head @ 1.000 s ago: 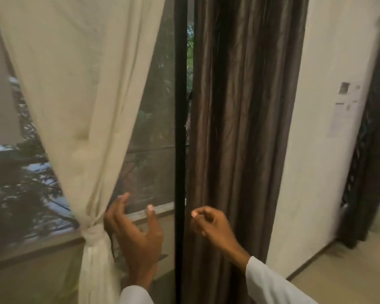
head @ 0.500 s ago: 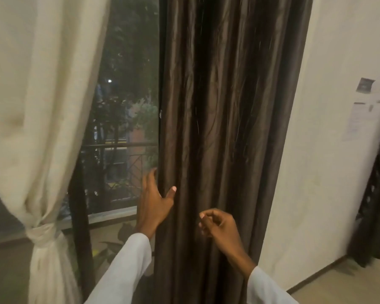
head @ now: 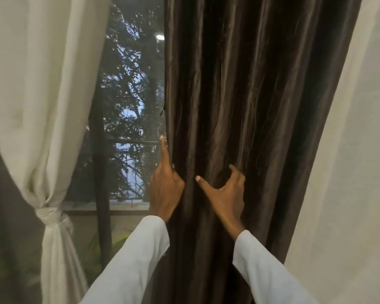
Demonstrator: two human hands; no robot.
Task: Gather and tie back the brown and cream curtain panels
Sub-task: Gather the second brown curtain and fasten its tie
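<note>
The brown curtain [head: 239, 106] hangs straight down in front of both hands. The right hand [head: 226, 194], which hovered short of it half a second ago, now curls into its folds. The left hand [head: 166, 191] has slid up the curtain's left edge, forefinger extended, other fingers hidden behind the cloth. Well left of the left hand, the cream curtain [head: 42, 84] stays knotted by its tie [head: 49, 216].

Brown curtain [head: 239, 106]: dark chocolate, satiny sheen, pale streaks down folds. Cream curtain [head: 42, 84]: plain off-white, no print, knot [head: 49, 216] same shade. Sleeves [head: 132, 260] white, slight bluish tint. Wall [head: 347, 172] plain off-white. Window [head: 130, 95]: dark foliage against pale blue-grey sky; window frame bar [head: 101, 194] dark brown.
</note>
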